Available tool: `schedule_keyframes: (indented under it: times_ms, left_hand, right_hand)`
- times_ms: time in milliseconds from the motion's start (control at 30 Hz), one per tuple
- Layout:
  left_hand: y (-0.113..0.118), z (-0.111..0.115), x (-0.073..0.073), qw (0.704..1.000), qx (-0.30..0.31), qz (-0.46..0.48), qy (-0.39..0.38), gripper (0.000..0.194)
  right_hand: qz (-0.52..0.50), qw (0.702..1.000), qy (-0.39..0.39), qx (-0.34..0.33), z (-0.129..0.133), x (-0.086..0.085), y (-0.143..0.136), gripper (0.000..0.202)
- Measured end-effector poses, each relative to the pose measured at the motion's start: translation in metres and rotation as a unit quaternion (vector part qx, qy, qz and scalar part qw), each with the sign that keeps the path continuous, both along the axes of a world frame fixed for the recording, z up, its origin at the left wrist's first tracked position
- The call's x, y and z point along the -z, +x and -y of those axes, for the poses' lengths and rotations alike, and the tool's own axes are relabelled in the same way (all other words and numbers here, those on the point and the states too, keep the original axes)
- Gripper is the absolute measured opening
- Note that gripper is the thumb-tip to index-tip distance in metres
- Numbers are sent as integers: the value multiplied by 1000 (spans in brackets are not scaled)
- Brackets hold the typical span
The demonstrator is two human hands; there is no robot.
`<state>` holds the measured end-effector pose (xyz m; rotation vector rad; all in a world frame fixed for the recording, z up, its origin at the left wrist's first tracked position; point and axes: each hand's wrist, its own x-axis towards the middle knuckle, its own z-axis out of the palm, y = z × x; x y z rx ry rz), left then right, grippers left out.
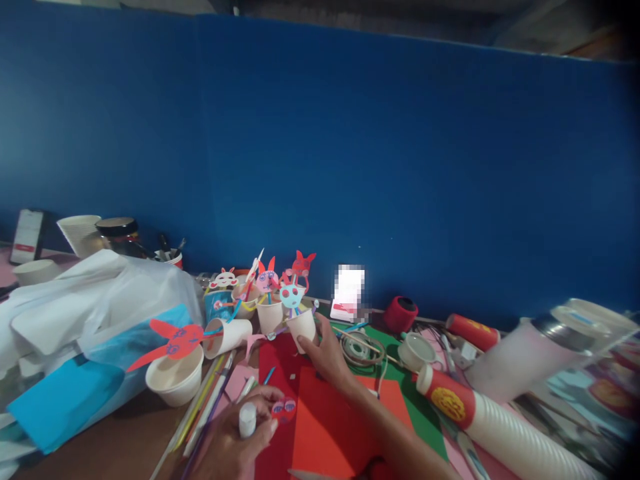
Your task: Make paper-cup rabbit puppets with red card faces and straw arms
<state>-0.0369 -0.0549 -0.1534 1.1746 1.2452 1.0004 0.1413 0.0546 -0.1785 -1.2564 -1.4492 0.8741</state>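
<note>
My left hand (237,427) is closed round a white glue stick (247,420) and pinches a small red paper cut-out (283,408) with two drawn eyes. My right hand (325,350) grips a white paper cup (301,331), which stands slightly tilted. Out of this cup rises a light-blue paper face (291,296) with red eyes. Just behind it is another paper cup (270,316) with a pink face (267,278). Red paper sheets (320,423) lie under my hands. At the bottom edge a scissors blade (307,474) partly shows.
Left stand a cup with a red rabbit-shaped cut-out (177,341), pencils (200,400) and a plastic bag (100,293). A lit phone (349,293) leans on the blue partition (400,167). Coiled cable (363,350), a red roll (400,313) and stacked paper cups (520,427) lie right.
</note>
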Motion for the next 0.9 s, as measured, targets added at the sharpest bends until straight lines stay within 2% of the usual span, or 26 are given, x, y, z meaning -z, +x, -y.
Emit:
schedule_keyframes:
  times_ms: [167,267,367,433,500,600,767,900]
  left_hand:
    - [-1,-1,7,1000,6,12,11,28]
    - [0,-2,3,1000,-9,4,-19,26]
    - [5,-5,-6,997,-17,3,-70,24]
    - [10,-8,-11,996,-17,32,-84,24]
    - [17,-11,-14,994,-6,57,-89,22]
    - [31,-17,-15,994,28,57,-87,20]
    - [52,-25,-9,994,93,36,-50,20]
    - [60,-28,-1,992,104,55,-46,18]
  right_hand:
    - [18,1000,-1,3,1,-5,-1,64]
    - [76,997,16,17,10,-10,5,62]
    - [125,990,61,32,30,-19,16,51]
    - [131,988,80,15,47,-27,23,36]
    - [104,993,58,-26,66,-34,27,20]
    - [35,997,-9,-68,89,-39,28,22]
    - [-50,995,-76,-42,103,-28,32,20]
    - [-99,991,-88,-33,100,-19,37,20]
